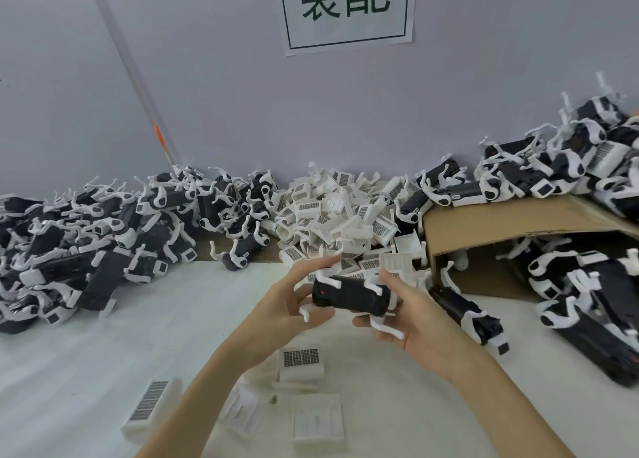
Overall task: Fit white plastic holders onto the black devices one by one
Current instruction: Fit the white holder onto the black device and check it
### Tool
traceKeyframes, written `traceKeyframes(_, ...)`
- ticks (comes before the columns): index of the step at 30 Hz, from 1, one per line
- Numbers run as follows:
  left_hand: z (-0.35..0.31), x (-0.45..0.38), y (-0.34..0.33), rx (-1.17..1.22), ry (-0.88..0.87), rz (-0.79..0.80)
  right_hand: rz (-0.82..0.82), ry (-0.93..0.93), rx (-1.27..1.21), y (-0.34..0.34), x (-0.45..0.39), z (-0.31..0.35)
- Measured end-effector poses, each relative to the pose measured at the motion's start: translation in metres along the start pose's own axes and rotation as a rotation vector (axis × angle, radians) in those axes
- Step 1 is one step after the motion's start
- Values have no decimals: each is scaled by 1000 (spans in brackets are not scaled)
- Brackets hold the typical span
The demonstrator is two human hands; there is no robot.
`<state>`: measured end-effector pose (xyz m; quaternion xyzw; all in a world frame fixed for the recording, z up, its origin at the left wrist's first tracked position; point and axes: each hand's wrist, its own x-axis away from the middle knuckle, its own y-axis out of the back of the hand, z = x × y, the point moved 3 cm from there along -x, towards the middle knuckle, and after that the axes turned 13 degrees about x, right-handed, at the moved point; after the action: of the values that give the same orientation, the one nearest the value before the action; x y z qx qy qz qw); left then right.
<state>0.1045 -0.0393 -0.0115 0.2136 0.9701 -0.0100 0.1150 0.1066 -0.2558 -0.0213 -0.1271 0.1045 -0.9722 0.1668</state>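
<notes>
I see both hands, left hand [294, 302] and right hand [411, 319], fingers curled around black device [349, 295]; holder fit blurred, unclear. White counter [103, 354], grey wall [345, 111] behind.

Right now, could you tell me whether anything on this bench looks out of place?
Yes: the cardboard box at the right lies tipped on its side, with black devices spilling out of its opening. A small greenish speck sits among the loose holders.
</notes>
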Motion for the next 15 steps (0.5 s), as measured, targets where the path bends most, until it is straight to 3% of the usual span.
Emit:
traceKeyframes(2,1,0,-2,-96,18,28,-61,52,4,1,0,0)
traceKeyframes(5,4,-1,6,-88,80,-130,-163,203,17,7,2,5)
traceKeyframes(8,3,-4,4,210,133,-260,-228,345,177,4,7,13)
traceKeyframes(10,3,-4,-4,298,193,-258,-216,401,258,0,9,13)
traceKeyframes(13,3,-4,-14,111,142,-228,-192,422,282,-7,7,8)
traceKeyframes(15,3,-4,-16,164,97,-260,-206,357,188,-12,4,4)
